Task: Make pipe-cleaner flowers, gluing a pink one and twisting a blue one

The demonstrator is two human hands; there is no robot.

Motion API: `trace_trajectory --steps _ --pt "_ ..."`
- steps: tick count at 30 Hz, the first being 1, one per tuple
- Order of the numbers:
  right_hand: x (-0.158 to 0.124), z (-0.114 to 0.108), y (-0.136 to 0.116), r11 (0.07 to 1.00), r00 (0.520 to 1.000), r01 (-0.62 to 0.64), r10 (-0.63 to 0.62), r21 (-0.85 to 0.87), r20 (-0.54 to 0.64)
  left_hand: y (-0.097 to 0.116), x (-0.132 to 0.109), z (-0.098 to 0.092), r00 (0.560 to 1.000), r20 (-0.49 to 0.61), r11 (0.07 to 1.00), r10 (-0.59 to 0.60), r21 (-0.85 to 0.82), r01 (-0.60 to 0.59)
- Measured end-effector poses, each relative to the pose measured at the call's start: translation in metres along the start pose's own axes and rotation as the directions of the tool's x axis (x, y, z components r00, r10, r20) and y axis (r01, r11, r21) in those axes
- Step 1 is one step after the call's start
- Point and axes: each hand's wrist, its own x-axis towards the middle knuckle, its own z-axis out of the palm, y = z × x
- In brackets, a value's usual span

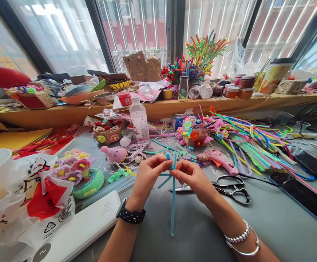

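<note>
Both hands pinch blue pipe cleaners (173, 211) above the grey table. My left hand (155, 169), with a dotted watch band at the wrist, grips them near their upper end. Facing it, my right hand (188, 176) has thumb and fingertips closed on the same bundle. Short looped ends stick up above the fingers, one long strand hangs straight down, and shorter ends point out to the left. Where the strands cross is partly hidden by the fingertips. Scissors (236, 189) lie behind and right of my right hand, their blades partly covered by it.
A pink glue gun (220, 162) lies beyond the scissors. Pipe cleaners (256, 153) are heaped at right, near a phone (305, 200). At left are a white power bank (92, 222), a plastic bag (38, 196) and a flower-topped piece (90, 183). A clear bottle (139, 122) stands behind.
</note>
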Motion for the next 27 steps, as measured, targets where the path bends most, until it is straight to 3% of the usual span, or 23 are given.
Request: trace_trajectory --steps 6,10,14,22,27 --pt "0.001 0.0 0.006 0.996 0.985 0.075 -0.067 0.043 -0.162 -0.005 0.0 0.002 0.997 -0.015 0.982 -0.079 -0.174 0.075" --pt "0.002 0.003 0.009 0.983 0.962 0.098 -0.054 0.154 -0.268 -0.009 0.001 0.005 0.983 0.022 0.907 -0.182 -0.381 0.177" --pt "0.003 0.006 0.011 0.968 0.943 0.106 -0.025 0.229 -0.331 -0.009 0.001 0.007 0.97 0.049 0.855 -0.24 -0.462 0.235" --pt "0.004 -0.001 0.008 0.969 0.971 0.049 0.011 0.24 -0.241 -0.004 0.0 0.001 0.969 0.164 0.92 -0.186 -0.318 0.23" --pt "0.004 -0.008 0.006 0.979 0.991 0.005 0.023 0.205 -0.133 -0.006 0.001 0.0 0.965 0.156 0.937 -0.212 -0.248 0.246"
